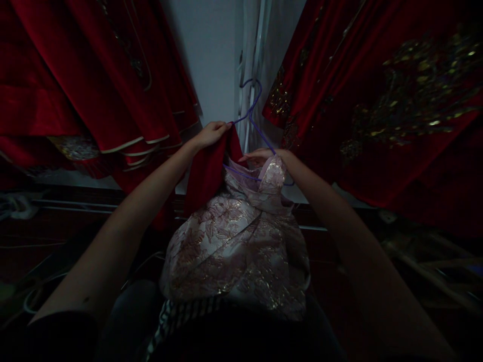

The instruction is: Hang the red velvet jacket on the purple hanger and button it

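A purple wire hanger (255, 120) stands upright in front of me, its hook close to a white pole. My left hand (214, 133) is closed on the top edge of a plain red cloth (207, 173), at the hanger's left shoulder. My right hand (258, 157) reaches in under the hanger's right arm with its fingers stretched to the left, close to the red cloth. Part of that hand is hidden behind the bodice of a pale pink brocade dress (241, 226). The dress has shiny floral patterning and spreads down over my lap.
Red garments with pale trim (124, 110) hang at the left. More red garments with gold sequins (407, 95) hang at the right. Between them are a white wall (211, 55) and metal poles (256, 45). The dark floor holds cables (18, 206) and blurred objects.
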Tool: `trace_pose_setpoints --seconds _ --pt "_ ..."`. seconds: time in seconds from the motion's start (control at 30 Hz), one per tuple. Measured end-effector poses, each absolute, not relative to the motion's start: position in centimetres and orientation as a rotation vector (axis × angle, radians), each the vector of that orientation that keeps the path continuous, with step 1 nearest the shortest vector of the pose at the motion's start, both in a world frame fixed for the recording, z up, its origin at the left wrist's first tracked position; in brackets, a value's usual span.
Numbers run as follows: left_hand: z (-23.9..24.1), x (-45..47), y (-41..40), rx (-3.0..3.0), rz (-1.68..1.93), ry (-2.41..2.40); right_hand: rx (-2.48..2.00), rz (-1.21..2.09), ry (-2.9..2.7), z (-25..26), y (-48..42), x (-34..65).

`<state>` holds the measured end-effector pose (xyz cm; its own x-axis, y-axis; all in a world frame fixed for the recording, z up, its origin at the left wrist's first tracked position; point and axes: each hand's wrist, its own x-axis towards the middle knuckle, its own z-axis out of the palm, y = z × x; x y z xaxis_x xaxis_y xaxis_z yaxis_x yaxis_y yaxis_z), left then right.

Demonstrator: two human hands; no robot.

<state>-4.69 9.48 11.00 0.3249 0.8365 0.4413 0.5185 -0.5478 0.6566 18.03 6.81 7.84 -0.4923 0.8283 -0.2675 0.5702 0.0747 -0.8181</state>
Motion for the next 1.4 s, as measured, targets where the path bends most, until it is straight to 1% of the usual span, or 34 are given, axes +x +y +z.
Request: trace_pose_setpoints --seconds 0.13,0.33,0.4,0.5,0.7,0.87,1.03,1.1,1.17,1.3,1.33,1.4 --pt "10.4 -5.5 9.4 2.419 1.027 1.286 -1.422 0.977 -2.055 7.7 8.1 19.4" --pt "8.4 -6.8 9.8 2.781 0.978 1.404 -1.692 0.121 -1.832 9.0 8.0 22.7" --pt "7.9 -6.9 9.5 2.828 0.984 1.420 -1.706 -0.059 -1.732 9.6 7.1 24.3" --pt "7.5 -6.7 8.8 2.835 0.991 1.465 -1.730 -0.231 -1.620 9.8 5.2 27.6" --pt "6.3 -4.9 7.7 2.726 1.087 1.565 -1.874 -0.345 -1.599 9.4 2.1 33.6" --pt "5.3 -3.9 6.6 2.588 1.228 1.607 -2.054 -0.187 -1.713 10.1 -0.4 31.9" --pt "5.0 -3.9 6.1 2.563 1.329 1.578 -2.046 0.119 -1.834 10.7 -3.1 29.3" --pt "4.9 -3.8 6.0 2.559 1.344 1.582 -2.018 0.149 -1.849 10.7 -3.9 29.4" --pt "4.8 -3.7 5.9 2.542 1.326 1.624 -2.025 0.012 -1.847 10.8 -4.6 29.8" --pt "4.6 -3.3 5.8 2.497 1.301 1.687 -2.193 -0.415 -1.797 11.7 -6.1 30.7" --pt "4.6 -3.2 5.8 2.483 1.318 1.679 -2.240 -0.478 -1.776 12.0 -6.3 30.9" --pt "4.4 -3.1 5.8 2.454 1.364 1.648 -2.277 -0.501 -1.720 12.8 -6.5 31.0"
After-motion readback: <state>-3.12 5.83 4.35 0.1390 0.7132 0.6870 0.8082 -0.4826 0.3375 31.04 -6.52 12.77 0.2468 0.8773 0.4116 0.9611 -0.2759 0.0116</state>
